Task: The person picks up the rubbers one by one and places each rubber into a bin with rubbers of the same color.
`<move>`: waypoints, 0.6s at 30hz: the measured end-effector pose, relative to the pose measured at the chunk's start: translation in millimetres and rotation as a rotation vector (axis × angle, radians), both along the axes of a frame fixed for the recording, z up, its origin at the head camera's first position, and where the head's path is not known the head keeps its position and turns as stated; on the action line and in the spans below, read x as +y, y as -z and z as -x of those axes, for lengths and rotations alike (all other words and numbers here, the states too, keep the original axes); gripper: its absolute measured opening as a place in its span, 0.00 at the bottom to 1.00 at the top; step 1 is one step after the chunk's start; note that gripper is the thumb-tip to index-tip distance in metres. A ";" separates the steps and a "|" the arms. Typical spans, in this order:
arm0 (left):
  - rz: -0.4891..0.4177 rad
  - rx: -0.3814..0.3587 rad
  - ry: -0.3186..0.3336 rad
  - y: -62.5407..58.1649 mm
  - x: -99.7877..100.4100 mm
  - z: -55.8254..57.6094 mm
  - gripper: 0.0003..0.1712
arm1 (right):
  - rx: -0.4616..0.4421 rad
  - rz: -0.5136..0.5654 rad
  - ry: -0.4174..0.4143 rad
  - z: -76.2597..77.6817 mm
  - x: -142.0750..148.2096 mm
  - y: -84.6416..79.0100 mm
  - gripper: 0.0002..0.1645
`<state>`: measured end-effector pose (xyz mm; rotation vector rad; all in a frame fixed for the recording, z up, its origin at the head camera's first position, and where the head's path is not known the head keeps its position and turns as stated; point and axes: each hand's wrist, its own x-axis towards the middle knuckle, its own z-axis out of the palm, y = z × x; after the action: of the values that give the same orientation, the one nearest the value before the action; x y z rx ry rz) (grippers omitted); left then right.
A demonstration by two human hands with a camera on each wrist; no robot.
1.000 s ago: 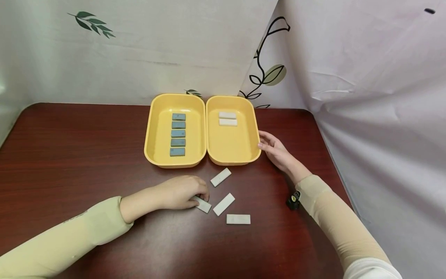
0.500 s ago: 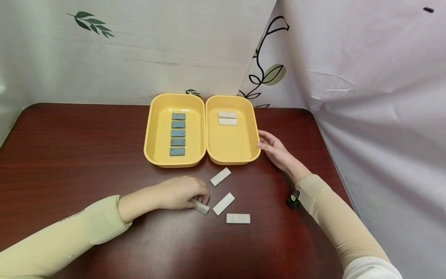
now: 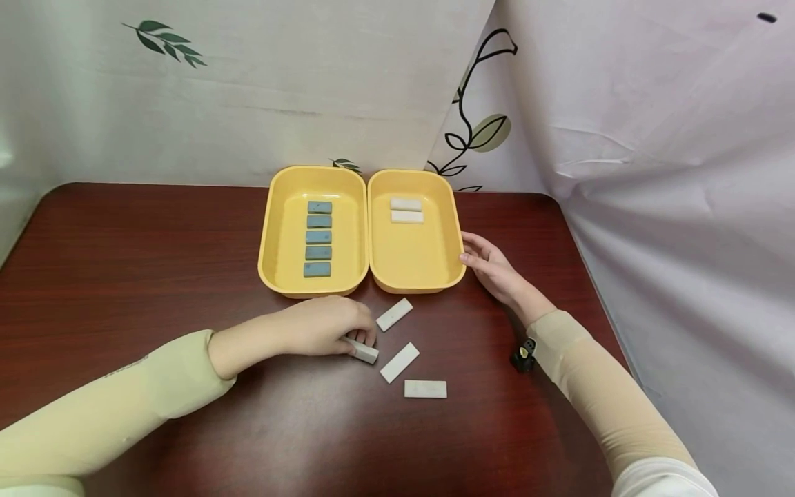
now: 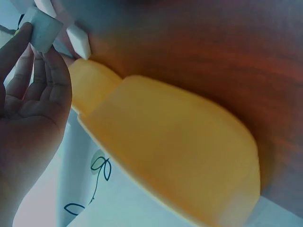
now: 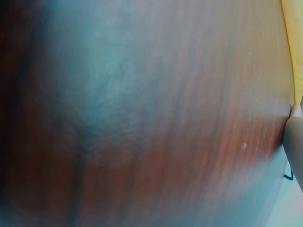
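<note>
My left hand (image 3: 329,326) pinches a whitish rectangular block (image 3: 365,352) between thumb and fingertips, a little above the table. In the left wrist view that block (image 4: 43,29) shows one end beyond the thumb. My right hand (image 3: 493,271) rests against the outer right side of the right yellow tray (image 3: 413,273), its thumb at the rim; the right wrist view catches just a finger's edge (image 5: 296,127) by the tray. Three more white blocks lie flat near my left hand: a far one (image 3: 394,315), a middle one (image 3: 400,363) and a near one (image 3: 425,389).
The left yellow tray (image 3: 273,266) holds a column of several blue-grey blocks (image 3: 319,237). Two white blocks (image 3: 406,210) lie at the back of the right tray. Both trays stand side by side on the dark red table (image 3: 155,276), by a curtain (image 3: 279,90).
My left hand has tilted the white block, lifted it off the table and moved slightly away toward the trays. The right hand has stayed at the right tray's side.
</note>
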<state>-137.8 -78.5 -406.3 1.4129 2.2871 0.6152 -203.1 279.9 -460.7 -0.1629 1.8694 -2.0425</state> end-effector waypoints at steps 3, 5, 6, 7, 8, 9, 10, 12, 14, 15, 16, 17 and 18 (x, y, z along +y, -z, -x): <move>-0.003 0.003 -0.007 -8.1 2.5 5.8 0.16 | -0.002 -0.001 0.001 0.0 0.3 -0.2 0.38; -0.015 0.005 -0.013 -13.1 4.5 10.0 0.16 | -0.003 0.001 0.000 0.3 1.1 0.6 0.38; -0.025 0.005 -0.016 -15.1 5.4 12.3 0.15 | -0.003 0.002 0.000 0.6 1.4 0.9 0.37; -0.034 0.004 -0.021 -17.2 6.2 14.7 0.15 | -0.004 0.002 0.000 0.7 1.6 0.9 0.37; -0.043 -0.001 -0.028 -18.8 7.0 17.1 0.15 | -0.002 -0.001 -0.003 0.8 1.8 0.9 0.37; -0.052 -0.006 -0.033 -20.7 7.8 19.5 0.14 | -0.001 -0.004 -0.005 0.8 2.0 0.7 0.37; -0.058 -0.013 -0.040 -21.6 8.6 22.1 0.14 | -0.002 -0.005 -0.004 0.7 2.1 0.5 0.37; -0.066 -0.032 -0.053 -23.6 10.0 27.2 0.13 | -0.002 -0.007 -0.004 0.7 2.1 0.0 0.37; -0.075 -0.049 -0.065 -25.4 11.6 32.1 0.13 | -0.002 -0.011 -0.005 0.4 1.8 -0.5 0.37; -0.083 -0.055 -0.068 -25.9 12.3 34.5 0.13 | -0.005 -0.011 -0.003 0.4 1.5 -0.7 0.37; -0.091 -0.064 -0.074 -26.7 13.0 37.0 0.12 | -0.008 -0.010 -0.002 0.4 1.3 -0.6 0.37; -0.098 -0.073 -0.081 -27.8 13.7 39.4 0.12 | -0.009 -0.010 -0.003 0.5 1.2 -0.5 0.37; -0.106 -0.082 -0.091 -28.1 14.2 42.0 0.12 | -0.009 -0.012 -0.004 0.5 1.2 -0.4 0.37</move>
<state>-179.8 -64.3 -378.2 1.3101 2.2946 0.8185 -203.6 281.1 -460.3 -0.1538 1.8738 -2.0258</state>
